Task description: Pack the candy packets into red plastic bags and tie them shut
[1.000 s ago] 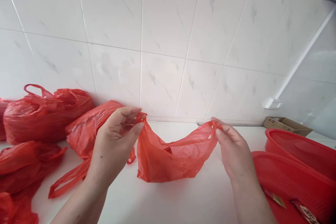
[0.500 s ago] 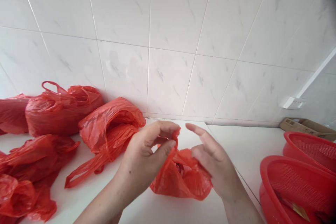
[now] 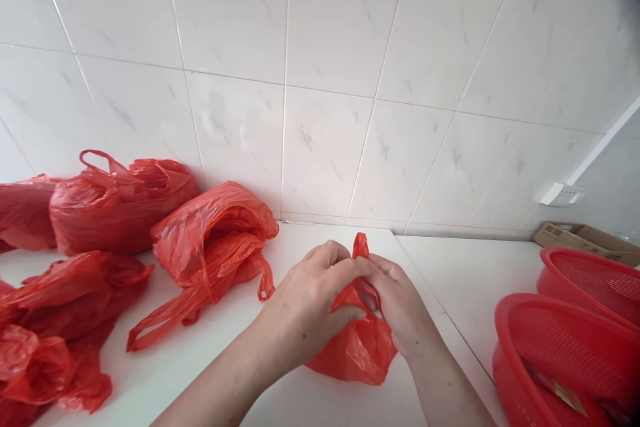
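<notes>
A small red plastic bag [image 3: 357, 350] sits on the white counter [image 3: 280, 387] in front of me. My left hand [image 3: 310, 307] and my right hand [image 3: 400, 307] meet over its top, fingers pinched together on the bag's handles. A tuft of red handle [image 3: 360, 245] sticks up between the two hands. What the bag holds is hidden.
Several filled red plastic bags [image 3: 210, 240] lie along the tiled wall [image 3: 320, 80] at the left. Two red mesh baskets [image 3: 565, 353] stand at the right, with a cardboard box [image 3: 585, 240] behind them and a wall socket [image 3: 557, 195] above.
A second ago my hands held the bag's handles wide apart. They have come together over the bag, and the handles are now bunched between my fingers.
</notes>
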